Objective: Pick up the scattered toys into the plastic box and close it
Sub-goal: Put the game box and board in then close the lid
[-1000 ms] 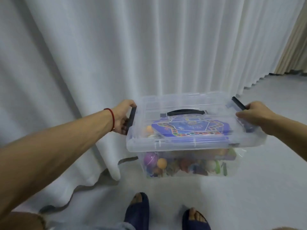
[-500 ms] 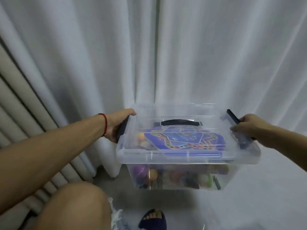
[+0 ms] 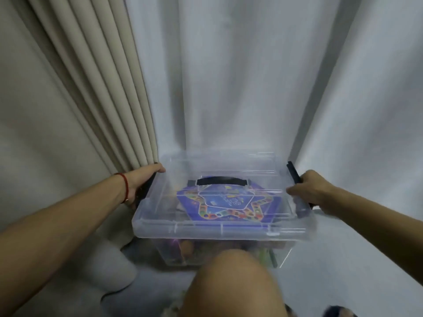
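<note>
the plastic box [image 3: 219, 227] sits at lower centre of the frame, transparent, with its clear lid [image 3: 229, 165] seated on top. a black carry handle [image 3: 222, 180] lies across the lid. a blue game board [image 3: 225, 205] shows through the lid; blurred coloured toys [image 3: 187, 248] show through the front wall. the left hand [image 3: 143, 181] grips the black left latch [image 3: 146, 191]. the right hand [image 3: 313, 191] grips the black right latch [image 3: 294, 173]. a bare knee [image 3: 235, 284] overlaps the box's lower front.

The clear plastic box [image 3: 219, 227] has a black handle [image 3: 220, 180] and a blue board [image 3: 224, 205] edged with multicoloured squares, beige curtain [image 3: 75, 72] at ten o'clock, white curtain [image 3: 251, 76] at twelve.
</note>
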A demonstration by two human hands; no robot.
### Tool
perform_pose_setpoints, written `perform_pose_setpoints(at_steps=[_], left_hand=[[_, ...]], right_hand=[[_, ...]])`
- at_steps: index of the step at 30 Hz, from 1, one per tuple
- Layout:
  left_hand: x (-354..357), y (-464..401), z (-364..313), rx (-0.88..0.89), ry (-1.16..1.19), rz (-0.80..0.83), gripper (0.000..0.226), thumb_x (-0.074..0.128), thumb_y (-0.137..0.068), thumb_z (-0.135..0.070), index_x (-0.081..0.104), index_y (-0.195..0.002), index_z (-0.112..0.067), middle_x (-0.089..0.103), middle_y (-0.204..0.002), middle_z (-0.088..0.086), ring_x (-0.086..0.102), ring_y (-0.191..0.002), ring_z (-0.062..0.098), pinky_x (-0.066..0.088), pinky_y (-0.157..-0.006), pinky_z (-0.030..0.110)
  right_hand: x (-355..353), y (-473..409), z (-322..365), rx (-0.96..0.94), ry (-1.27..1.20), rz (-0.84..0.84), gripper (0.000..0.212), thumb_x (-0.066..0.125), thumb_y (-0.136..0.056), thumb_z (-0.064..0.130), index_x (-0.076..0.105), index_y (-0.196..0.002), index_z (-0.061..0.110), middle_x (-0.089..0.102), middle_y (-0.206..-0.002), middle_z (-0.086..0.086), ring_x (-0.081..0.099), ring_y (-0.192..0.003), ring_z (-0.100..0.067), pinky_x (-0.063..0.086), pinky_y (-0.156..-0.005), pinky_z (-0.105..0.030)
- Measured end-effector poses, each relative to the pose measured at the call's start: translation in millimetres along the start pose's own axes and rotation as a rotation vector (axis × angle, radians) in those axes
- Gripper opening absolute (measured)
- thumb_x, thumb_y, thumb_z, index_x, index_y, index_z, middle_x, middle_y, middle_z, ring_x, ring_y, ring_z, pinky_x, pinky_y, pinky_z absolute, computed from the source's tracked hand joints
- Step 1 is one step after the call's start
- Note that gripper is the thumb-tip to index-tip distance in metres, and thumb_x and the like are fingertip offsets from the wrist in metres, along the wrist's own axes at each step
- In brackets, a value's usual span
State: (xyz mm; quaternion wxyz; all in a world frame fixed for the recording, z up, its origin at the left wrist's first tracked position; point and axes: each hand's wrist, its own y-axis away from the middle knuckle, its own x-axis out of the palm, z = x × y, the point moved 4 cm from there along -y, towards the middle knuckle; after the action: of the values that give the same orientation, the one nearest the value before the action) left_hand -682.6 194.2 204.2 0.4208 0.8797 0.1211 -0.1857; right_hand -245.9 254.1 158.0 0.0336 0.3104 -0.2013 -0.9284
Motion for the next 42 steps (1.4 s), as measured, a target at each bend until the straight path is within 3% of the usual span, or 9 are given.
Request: perform_pose_setpoints(at_steps=[3, 7, 10, 14, 20, 25, 29, 32, 42], left_hand=[[-27, -6, 21, 0.002, 0.026, -0.066, 0.067, 0.075, -0.055, -0.057, 0.071, -0.102, -0.009, 0.070, -0.106, 0.016, 0.065, -0.104, 0.034, 0.051, -0.092, 0.046], [-35, -14, 49, 0.078, 0.126, -0.021, 0.041, 0.061, -0.080, -0.047, 0.071, -0.090, -0.009, 0.073, -0.080, 0.013, 0.067, -0.066, 0.027, 0.055, -0.068, 0.033], [-25, -20, 65, 0.118, 0.229, -0.066, 0.056, 0.067, -0.066, -0.053, 0.072, -0.102, -0.010, 0.075, -0.089, 0.012, 0.072, -0.077, 0.029, 0.059, -0.075, 0.043], [-1, -20, 72, 0.141, 0.268, -0.118, 0.068, 0.069, -0.048, -0.057, 0.071, -0.102, -0.016, 0.075, -0.091, 0.009, 0.073, -0.082, 0.030, 0.059, -0.079, 0.049], [60, 22, 73, 0.114, 0.223, 0.070, 0.038, 0.064, -0.080, -0.041, 0.070, -0.103, -0.010, 0.075, -0.088, 0.012, 0.070, -0.078, 0.028, 0.059, -0.071, 0.038], [72, 39, 86, 0.051, 0.219, 0.211, 0.040, 0.059, -0.083, -0.044, 0.071, -0.100, -0.010, 0.073, -0.074, 0.011, 0.066, -0.070, 0.027, 0.055, -0.060, 0.031], [47, 25, 104, 0.067, 0.238, 0.171, 0.046, 0.061, -0.083, -0.045, 0.071, -0.110, -0.009, 0.073, -0.095, 0.014, 0.068, -0.085, 0.030, 0.057, -0.077, 0.039], [10, 3, 120, 0.042, 0.206, 0.097, 0.050, 0.065, -0.079, -0.047, 0.070, -0.111, -0.008, 0.073, -0.103, 0.017, 0.068, -0.098, 0.035, 0.055, -0.087, 0.048], [-95, -89, 175, 0.057, 0.261, -0.190, 0.056, 0.060, -0.086, -0.056, 0.068, -0.111, -0.007, 0.072, -0.104, 0.015, 0.068, -0.097, 0.031, 0.056, -0.085, 0.039]], right_hand=[[45, -9, 5, 0.019, 0.026, 0.002, 0.028, 0.074, -0.075, 0.009, 0.059, -0.098, 0.000, 0.066, -0.095, -0.026, 0.070, -0.080, -0.042, 0.061, -0.068, -0.058], [89, -12, -4, 0.062, 0.061, 0.046, 0.039, 0.076, -0.082, 0.012, 0.053, -0.112, 0.003, 0.066, -0.097, -0.021, 0.070, -0.080, -0.035, 0.062, -0.061, -0.044], [92, 1, -19, 0.073, 0.044, -0.008, 0.037, 0.074, -0.085, 0.011, 0.053, -0.113, -0.002, 0.064, -0.095, -0.024, 0.068, -0.078, -0.037, 0.057, -0.054, -0.038], [61, 24, -26, 0.059, -0.058, -0.166, 0.037, 0.071, -0.087, 0.024, 0.054, -0.110, 0.001, 0.063, -0.095, -0.025, 0.067, -0.075, -0.043, 0.060, -0.051, -0.050], [-3, 78, -36, 0.041, 0.019, -0.303, 0.042, 0.067, -0.091, 0.036, 0.044, -0.113, 0.009, 0.060, -0.093, -0.022, 0.065, -0.073, -0.042, 0.057, -0.048, -0.043], [-16, 110, -41, 0.037, 0.083, -0.315, 0.037, 0.065, -0.093, 0.034, 0.051, -0.108, 0.002, 0.063, -0.087, -0.023, 0.065, -0.065, -0.035, 0.044, -0.045, -0.027], [13, 104, -31, -0.025, 0.114, -0.288, 0.033, 0.060, -0.095, 0.029, 0.060, -0.096, -0.005, 0.061, -0.073, -0.017, 0.060, -0.062, -0.031, 0.041, -0.053, -0.032], [54, 81, -22, -0.043, 0.090, -0.170, 0.038, 0.059, -0.096, 0.036, 0.053, -0.107, 0.000, 0.066, -0.084, -0.019, 0.066, -0.068, -0.034, 0.055, -0.058, -0.040], [195, 48, 6, 0.024, 0.027, 0.113, 0.021, 0.065, -0.094, 0.011, 0.049, -0.108, 0.008, 0.064, -0.096, -0.020, 0.070, -0.079, -0.033, 0.062, -0.059, -0.047]])
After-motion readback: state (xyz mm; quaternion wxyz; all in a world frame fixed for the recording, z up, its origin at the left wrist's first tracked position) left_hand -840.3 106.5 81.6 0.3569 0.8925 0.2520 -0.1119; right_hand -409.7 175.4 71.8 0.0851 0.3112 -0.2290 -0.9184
